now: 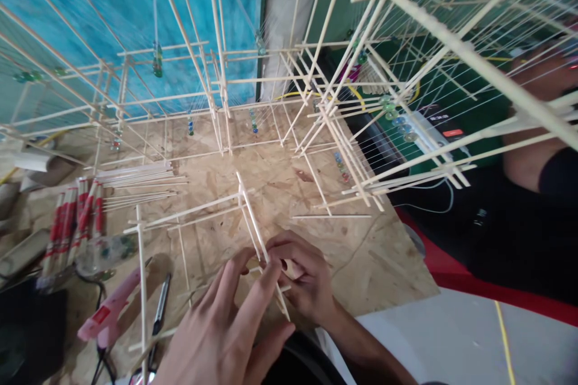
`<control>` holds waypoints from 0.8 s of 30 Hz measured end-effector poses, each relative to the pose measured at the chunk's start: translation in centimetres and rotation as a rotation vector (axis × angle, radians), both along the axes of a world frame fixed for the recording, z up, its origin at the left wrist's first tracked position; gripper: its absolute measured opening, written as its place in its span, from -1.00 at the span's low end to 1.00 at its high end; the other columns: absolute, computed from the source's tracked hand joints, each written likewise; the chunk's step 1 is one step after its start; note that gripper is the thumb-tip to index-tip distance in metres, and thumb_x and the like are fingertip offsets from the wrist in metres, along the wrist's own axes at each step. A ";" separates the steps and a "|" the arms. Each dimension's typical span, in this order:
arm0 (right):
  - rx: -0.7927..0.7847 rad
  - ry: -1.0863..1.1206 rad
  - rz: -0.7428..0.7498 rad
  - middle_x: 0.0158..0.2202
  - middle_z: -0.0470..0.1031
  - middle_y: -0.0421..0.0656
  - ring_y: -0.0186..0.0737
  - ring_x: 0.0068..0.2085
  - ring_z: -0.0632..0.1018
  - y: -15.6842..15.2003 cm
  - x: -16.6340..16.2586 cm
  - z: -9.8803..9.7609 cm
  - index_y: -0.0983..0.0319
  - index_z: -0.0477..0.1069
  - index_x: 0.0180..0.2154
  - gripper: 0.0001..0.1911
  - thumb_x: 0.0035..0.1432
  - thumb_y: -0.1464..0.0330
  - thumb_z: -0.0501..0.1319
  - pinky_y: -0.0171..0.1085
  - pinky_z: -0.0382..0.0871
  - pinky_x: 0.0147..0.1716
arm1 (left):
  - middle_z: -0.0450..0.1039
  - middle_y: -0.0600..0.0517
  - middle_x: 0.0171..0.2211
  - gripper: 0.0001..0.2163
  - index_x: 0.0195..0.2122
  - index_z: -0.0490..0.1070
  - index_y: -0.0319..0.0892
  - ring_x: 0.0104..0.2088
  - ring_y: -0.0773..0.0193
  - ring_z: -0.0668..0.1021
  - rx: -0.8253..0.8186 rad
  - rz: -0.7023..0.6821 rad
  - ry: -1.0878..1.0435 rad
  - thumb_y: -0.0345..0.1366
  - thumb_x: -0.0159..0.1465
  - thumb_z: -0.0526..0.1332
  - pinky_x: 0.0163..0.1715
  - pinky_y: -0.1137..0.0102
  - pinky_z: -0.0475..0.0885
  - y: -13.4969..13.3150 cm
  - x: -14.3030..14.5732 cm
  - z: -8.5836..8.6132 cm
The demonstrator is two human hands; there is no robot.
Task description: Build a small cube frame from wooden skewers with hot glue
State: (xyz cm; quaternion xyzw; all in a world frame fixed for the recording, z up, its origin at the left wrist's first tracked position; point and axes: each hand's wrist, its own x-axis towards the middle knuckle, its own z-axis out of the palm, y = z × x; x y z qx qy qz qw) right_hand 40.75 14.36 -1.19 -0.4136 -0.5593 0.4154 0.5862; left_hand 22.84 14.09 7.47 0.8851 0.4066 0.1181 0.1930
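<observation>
A small frame of thin wooden sticks point(198, 210) stands on the wooden board in front of me. My left hand point(226, 319) reaches over its near right side, index finger against the pale upright stick point(251, 216) and thumb beside that stick's lower end. On the other side, my right hand point(307, 277) has curled fingers pinching the same part of the frame. The exact contact between the fingertips is partly hidden. Left of the frame lie a pink hot glue gun point(112, 307) and a utility knife point(161, 304).
Larger stick structures with strings and glass marbles point(157, 60) rise at the back and right. Red-and-white glue-stick-like packets point(74, 210) and loose sticks point(139, 183) lie left. One stick point(332, 216) lies right. Another person's arm point(528, 150) shows at far right.
</observation>
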 end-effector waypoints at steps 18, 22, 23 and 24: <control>0.022 -0.054 -0.042 -0.30 0.56 -0.12 -0.27 -0.42 0.49 0.3 0.0 0.8 0.15 0.54 -0.26 -0.86 0.34 0.25 0.28 -0.30 0.38 -0.49 | 0.42 -0.21 0.19 -0.48 0.44 0.07 -0.08 0.07 0.06 0.64 -0.041 0.029 -0.077 -0.19 0.49 0.08 -0.15 0.30 0.70 0.3 0.1 0.7; 0.011 -0.081 -0.060 -0.31 0.58 -0.12 -0.24 -0.40 0.53 0.4 -0.1 1.0 0.16 0.53 -0.28 -0.80 0.32 0.18 0.31 -0.28 0.42 -0.47 | 0.41 -0.17 0.18 -0.54 0.41 0.13 -0.02 0.05 0.14 0.65 -0.060 0.008 -0.111 -0.31 0.50 0.00 -0.15 0.35 0.69 0.8 0.5 1.6; 0.002 -0.078 -0.062 -0.31 0.58 -0.12 -0.24 -0.40 0.54 0.4 -0.1 1.0 0.16 0.53 -0.29 -0.79 0.31 0.17 0.31 -0.29 0.42 -0.47 | 0.41 -0.18 0.17 -0.55 0.41 0.15 -0.03 0.03 0.16 0.66 -0.070 0.009 -0.124 -0.31 0.50 0.00 -0.16 0.36 0.69 0.9 0.6 1.9; -0.006 -0.072 -0.064 -0.32 0.58 -0.12 -0.25 -0.41 0.53 0.4 -0.1 1.0 0.16 0.53 -0.29 -0.80 0.31 0.17 0.31 -0.29 0.42 -0.48 | 0.41 -0.18 0.17 -0.55 0.40 0.16 -0.04 0.00 0.17 0.66 -0.091 0.018 -0.130 -0.31 0.50 0.00 -0.16 0.37 0.69 1.0 0.7 2.1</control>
